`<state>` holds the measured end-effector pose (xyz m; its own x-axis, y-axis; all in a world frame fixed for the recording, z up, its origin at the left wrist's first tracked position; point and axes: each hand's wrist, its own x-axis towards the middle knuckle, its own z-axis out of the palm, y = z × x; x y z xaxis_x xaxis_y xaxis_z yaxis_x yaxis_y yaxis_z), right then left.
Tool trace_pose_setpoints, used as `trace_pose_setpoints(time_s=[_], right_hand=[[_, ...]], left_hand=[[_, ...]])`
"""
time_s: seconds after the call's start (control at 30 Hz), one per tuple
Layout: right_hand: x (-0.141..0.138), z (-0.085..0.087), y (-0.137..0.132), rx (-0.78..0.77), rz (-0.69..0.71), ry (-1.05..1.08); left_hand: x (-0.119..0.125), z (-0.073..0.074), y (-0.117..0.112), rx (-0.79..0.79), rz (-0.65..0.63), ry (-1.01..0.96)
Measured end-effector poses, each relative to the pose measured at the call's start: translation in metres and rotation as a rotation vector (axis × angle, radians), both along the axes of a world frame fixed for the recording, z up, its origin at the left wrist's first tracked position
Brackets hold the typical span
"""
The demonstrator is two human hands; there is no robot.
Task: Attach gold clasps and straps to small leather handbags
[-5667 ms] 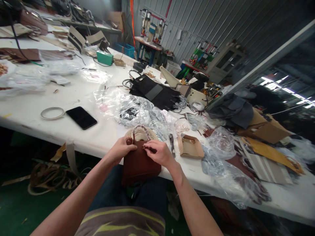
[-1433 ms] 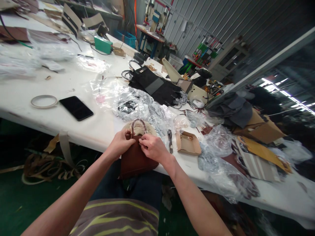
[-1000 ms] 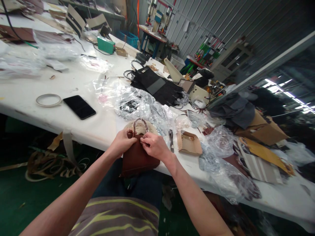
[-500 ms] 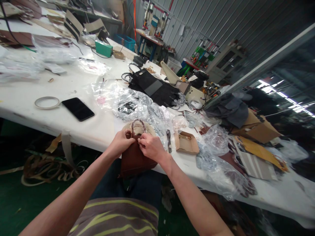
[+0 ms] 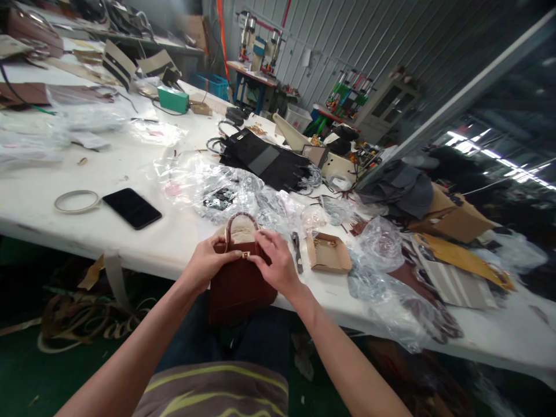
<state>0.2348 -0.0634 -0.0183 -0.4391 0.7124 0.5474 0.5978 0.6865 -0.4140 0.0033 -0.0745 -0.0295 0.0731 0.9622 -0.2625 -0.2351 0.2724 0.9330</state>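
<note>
Probably our bag (image 5: 238,289) is light, soft; left fingers (image 5: 232,256) rightly pinch it beside the clasp (image 5: 245,255); our right fingers (image 5: 266,238), we can't tell.

No lettering, label, brand, number or sign is legible anywhere here.

This looks like a bag workshop: black bags (image 5: 260,159), machines (image 5: 259,47), scattered plastic wrapping (image 5: 186,179), corrugated wall (image 5: 369,43).

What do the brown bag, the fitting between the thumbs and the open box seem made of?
Bag: probably leather or imitation leather, matt, judging by its smooth surface.
Fitting: likely polished metal, from its bright gold glint; too small to be sure.
Box: apparently cardboard, unglossed, given its plain tan, thin walls.
</note>
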Motion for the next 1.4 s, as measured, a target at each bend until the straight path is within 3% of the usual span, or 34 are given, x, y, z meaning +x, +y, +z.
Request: trace_pose_setpoints(time_s=[0.1, 0.23, 0.3, 0.5, 0.8, 0.97, 1.1, 1.27, 1.4], right_hand=[[0.002, 0.010, -0.003, -0.094, -0.270, 0.115], [0.008, 0.027, 0.005, -0.558, -0.186, 0.145], [0.009, 0.033, 0.008, -0.649, -0.146, 0.204], [0.002, 0.038, 0.003, -0.671, -0.062, 0.270], [-0.005, 0.033, 0.004, -0.681, -0.031, 0.433], [-0.013, 0.048, -0.001, -0.528, -0.046, 0.345], [-0.018, 0.048, 0.000, -0.454, -0.044, 0.278], [-0.018, 0.028, 0.014, -0.411, -0.029, 0.363], [-0.022, 0.012, 0.016, -0.314, -0.136, 0.499]], left_hand=[[-0.002, 0.007, -0.003, 0.043, -0.012, 0.023], [0.004, 0.016, -0.007, 0.096, -0.007, 0.030], [0.008, 0.018, -0.010, 0.099, 0.027, 0.013], [0.009, 0.010, -0.022, 0.049, 0.039, 0.018], [0.004, 0.016, -0.021, 0.231, -0.003, 0.160], [0.002, 0.013, -0.017, 0.270, 0.041, 0.248], [-0.002, 0.007, -0.018, 0.189, 0.082, 0.232], [-0.001, 0.000, -0.017, -0.008, 0.144, 0.171], [0.003, -0.003, -0.014, -0.137, 0.176, 0.090]])
